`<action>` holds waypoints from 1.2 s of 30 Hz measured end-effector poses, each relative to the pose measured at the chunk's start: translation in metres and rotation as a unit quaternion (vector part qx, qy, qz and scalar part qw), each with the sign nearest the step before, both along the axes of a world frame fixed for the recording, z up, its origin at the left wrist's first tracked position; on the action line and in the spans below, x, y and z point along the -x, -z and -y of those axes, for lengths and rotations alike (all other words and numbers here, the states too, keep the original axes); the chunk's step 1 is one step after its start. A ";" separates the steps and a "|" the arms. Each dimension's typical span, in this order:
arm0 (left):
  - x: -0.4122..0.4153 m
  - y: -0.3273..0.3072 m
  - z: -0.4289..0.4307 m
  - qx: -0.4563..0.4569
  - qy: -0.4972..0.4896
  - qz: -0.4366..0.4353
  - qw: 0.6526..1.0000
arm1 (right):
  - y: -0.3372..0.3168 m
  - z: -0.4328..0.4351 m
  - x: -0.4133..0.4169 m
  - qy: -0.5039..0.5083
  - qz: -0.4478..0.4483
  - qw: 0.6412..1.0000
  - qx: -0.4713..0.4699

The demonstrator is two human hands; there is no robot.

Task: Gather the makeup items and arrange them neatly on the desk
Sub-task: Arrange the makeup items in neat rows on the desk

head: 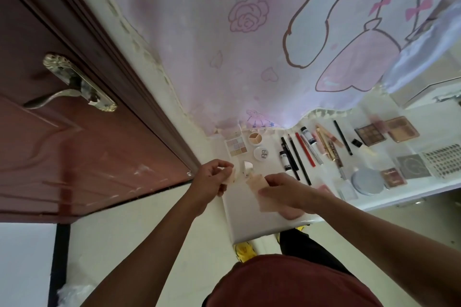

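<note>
A small pale piece (pixel 230 174) is pinched between the curled fingers of the left hand (pixel 214 177) above the near-left corner of the white desk (pixel 252 224). Just to its right, a flat peach item (pixel 268 205) is gripped by the right hand (pixel 287 190), fingers curled over it. Farther back, a pastel palette (pixel 236 146), a round pot (pixel 255 138) and a white lid (pixel 262 153) are laid close together. To the right, pencils (pixel 299 159) are lined up side by side, with a brown palette (pixel 370 134) and a round silver compact (pixel 368 180) beyond them
</note>
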State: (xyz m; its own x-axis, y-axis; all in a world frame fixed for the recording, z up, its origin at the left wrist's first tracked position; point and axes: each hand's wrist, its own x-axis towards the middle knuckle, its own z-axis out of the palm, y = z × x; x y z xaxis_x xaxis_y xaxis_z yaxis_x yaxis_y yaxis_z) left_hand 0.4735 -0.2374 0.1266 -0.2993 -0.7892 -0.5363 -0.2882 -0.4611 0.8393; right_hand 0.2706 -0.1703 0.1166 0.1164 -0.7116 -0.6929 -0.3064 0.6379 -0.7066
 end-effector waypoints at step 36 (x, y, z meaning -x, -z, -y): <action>0.024 0.124 -0.050 -0.064 -0.029 0.245 0.967 | 0.098 0.030 0.008 -0.138 -0.304 0.942 0.019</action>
